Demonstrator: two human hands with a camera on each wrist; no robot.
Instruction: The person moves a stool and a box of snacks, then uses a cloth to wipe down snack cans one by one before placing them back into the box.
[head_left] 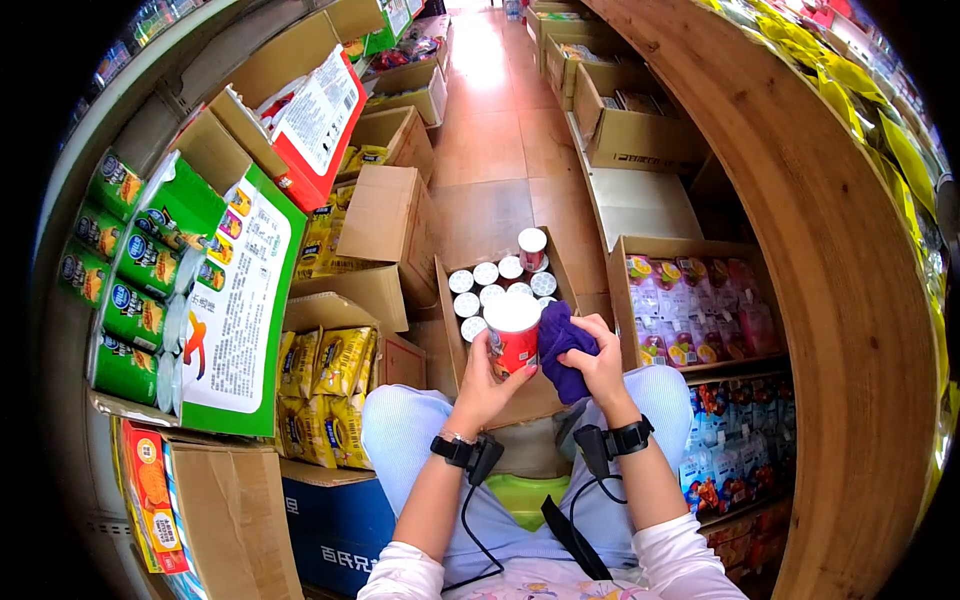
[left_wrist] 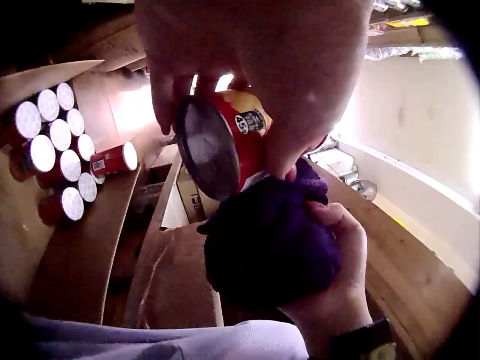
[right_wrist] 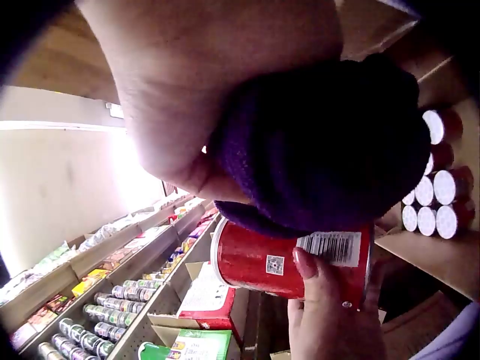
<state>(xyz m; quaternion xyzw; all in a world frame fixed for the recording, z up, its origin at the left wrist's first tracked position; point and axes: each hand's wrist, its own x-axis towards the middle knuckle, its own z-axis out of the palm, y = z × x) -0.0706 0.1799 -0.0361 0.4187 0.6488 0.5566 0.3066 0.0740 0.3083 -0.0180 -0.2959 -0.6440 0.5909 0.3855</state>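
My left hand (head_left: pixel 487 383) grips a red canister (head_left: pixel 515 350) with a white lid, thumb and fingers curled round its sides. The right wrist view shows a barcode and a small square code on the canister's red wall (right_wrist: pixel 259 259). In my right hand (head_left: pixel 602 367) is a bunched purple cloth (head_left: pixel 566 355), held right against the canister's side. The cloth (left_wrist: pixel 270 240) covers part of the canister in both wrist views. Below and beyond my hands, an open carton (head_left: pixel 452 335) holds several more white-lidded canisters (head_left: pixel 486 273); one canister (head_left: pixel 532 250) stands higher than the others at its far corner.
To the left stand cartons of green cans (head_left: pixel 135 315) and yellow packets (head_left: pixel 342 362). On the right, a box of pink-and-yellow pouches (head_left: pixel 700 310) sits beneath a long wooden shelf edge (head_left: pixel 800 200). A tiled aisle floor (head_left: pixel 485 140) runs ahead between the rows.
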